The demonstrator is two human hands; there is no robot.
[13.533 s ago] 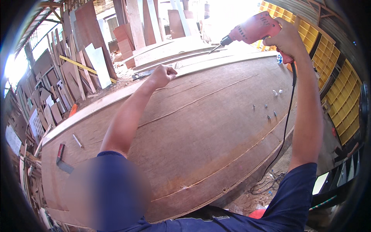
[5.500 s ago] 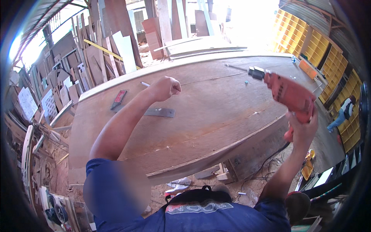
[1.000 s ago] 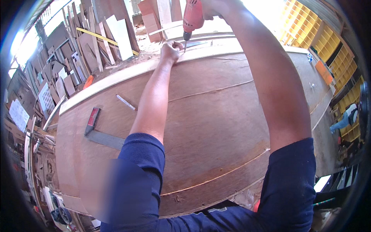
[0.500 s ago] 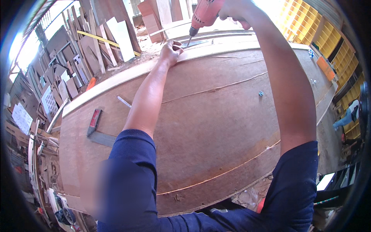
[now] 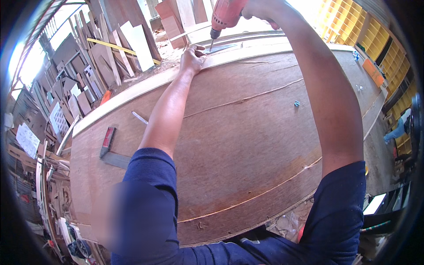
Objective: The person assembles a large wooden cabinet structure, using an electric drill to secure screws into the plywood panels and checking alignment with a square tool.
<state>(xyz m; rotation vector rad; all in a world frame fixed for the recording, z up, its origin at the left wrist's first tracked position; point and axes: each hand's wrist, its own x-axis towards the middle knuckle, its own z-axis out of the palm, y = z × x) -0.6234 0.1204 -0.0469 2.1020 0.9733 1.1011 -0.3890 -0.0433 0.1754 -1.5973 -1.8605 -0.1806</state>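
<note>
My right hand (image 5: 260,9) is wrapped round the handle of a red corded drill (image 5: 227,14), raised at the top and angled down. Its thin bit (image 5: 212,43) points at a long pale wood strip (image 5: 247,53) along the far edge of a brown plywood panel (image 5: 238,141). My left hand (image 5: 193,57) is at that strip just left of the bit, fingers curled together; what they grip is too small to make out. A metal square with red handle (image 5: 107,139) and a white pen (image 5: 139,117) lie left of my forearm. Small blue-green pieces (image 5: 297,103) lie right of centre.
Leaning boards and offcuts (image 5: 79,79) crowd the left and back. Yellow grid panels (image 5: 380,39) line the right side. A co-worker's jean-clad leg (image 5: 395,130) shows at far right. An orange item (image 5: 372,72) sits near the panel's right end. The panel's near edge runs below me.
Since 5.5 seconds ago the drill has moved from low right up to the far strip, beside my left hand. In the last half second it shifts slightly up and left.
</note>
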